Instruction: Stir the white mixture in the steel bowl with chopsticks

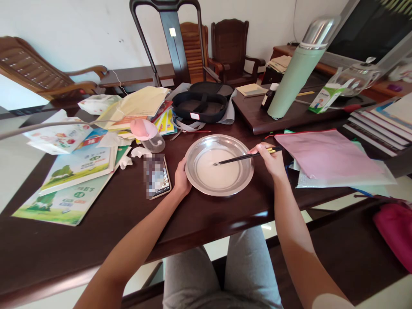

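Note:
A round metal basin [189, 176] sits on the dark table in front of me, with a milky white liquid [219, 171] inside. At its left side, my left hand [183, 178] grips the rim, the thumb near the edge and the other fingers partly hidden. My right hand [269, 159] is closed around a pair of dark chopsticks [236, 159] with gold-coloured ends. They reach over the right rim, and their tips touch the liquid near the middle of the basin. A phone [157, 176] lies just left of my left hand.
Booklets [77, 171], tissue packs [61, 133] and a pink-topped container [146, 131] crowd the left. Behind the basin is a black case [199, 103]. On the right are a tall green thermos [298, 73], a pink zip pouch [328, 150] and stacked books [376, 128].

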Motion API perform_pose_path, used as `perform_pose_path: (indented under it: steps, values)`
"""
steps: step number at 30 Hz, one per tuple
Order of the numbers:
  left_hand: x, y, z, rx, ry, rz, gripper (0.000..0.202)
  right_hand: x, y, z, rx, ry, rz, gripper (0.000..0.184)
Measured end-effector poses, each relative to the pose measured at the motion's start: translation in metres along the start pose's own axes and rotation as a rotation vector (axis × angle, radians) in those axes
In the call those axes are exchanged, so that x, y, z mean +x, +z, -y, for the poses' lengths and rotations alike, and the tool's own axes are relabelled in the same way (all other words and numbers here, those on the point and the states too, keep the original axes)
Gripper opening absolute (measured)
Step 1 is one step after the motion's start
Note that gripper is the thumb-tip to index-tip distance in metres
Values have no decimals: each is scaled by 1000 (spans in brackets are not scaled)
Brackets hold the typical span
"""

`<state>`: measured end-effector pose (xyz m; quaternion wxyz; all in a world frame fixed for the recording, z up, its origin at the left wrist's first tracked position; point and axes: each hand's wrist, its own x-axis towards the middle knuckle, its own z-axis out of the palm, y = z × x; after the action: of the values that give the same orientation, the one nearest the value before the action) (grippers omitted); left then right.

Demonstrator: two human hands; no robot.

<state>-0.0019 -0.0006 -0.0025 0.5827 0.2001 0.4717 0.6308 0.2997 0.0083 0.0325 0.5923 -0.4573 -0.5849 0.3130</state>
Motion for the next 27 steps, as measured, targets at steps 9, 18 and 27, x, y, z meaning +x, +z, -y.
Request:
perform_pose_path:
  steps: [9,18,27]
  values:
    - [-1,1,-1,-1,-7,9,40,1,-4,-5,53,21,-21,64]
    - [0,0,0,-11,4,-8,38,2,-5,-4,9,-8,-102,59]
    - [2,-2,2,-18,3,9,38,-2,-3,-1,61,9,133,59]
